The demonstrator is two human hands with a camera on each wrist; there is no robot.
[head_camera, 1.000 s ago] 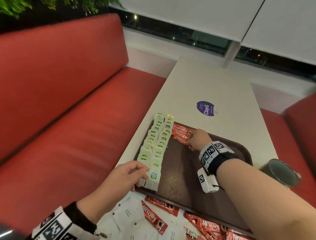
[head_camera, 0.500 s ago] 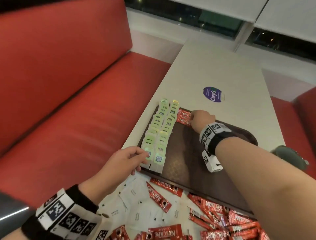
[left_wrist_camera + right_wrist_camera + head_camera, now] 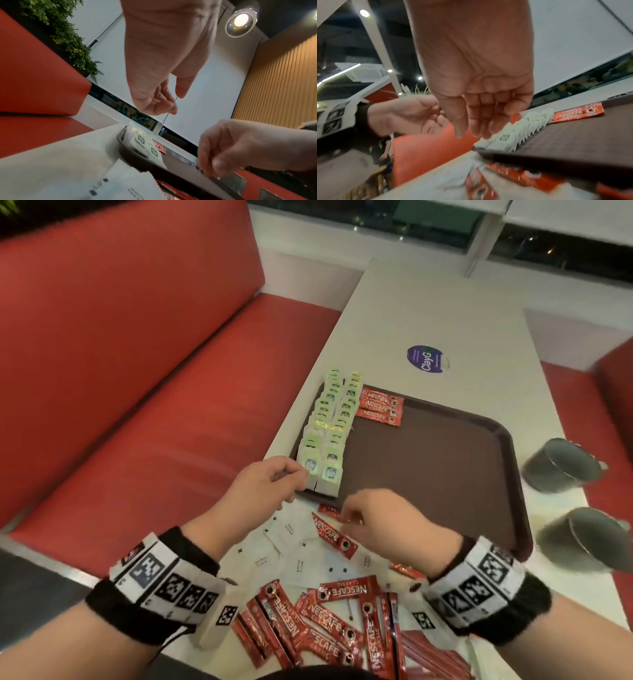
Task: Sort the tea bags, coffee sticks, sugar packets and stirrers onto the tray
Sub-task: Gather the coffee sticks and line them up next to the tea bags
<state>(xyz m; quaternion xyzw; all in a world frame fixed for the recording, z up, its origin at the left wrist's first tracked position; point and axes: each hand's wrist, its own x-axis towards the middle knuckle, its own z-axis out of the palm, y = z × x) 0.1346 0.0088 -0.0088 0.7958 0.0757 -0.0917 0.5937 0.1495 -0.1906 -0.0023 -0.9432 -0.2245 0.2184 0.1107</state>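
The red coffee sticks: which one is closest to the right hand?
The lone diagonal coffee stick on the white sugar packets, just below the right hand.

Tea bags (image 3: 327, 433) line the tray's (image 3: 510, 474) left edge beside three coffee sticks (image 3: 380, 406); both hands (image 3: 263, 486) hover near its front rim.

A long white table (image 3: 428, 313) beside a red bench seat carries a brown tray (image 3: 513, 474) near its middle, with a round purple sticker (image 3: 426, 359) beyond it. Two grey metal cups (image 3: 561, 463) lie tipped by the tray's right edge. Loose red coffee sticks (image 3: 329, 621) and white sugar packets (image 3: 270, 556) litter the table's near end.
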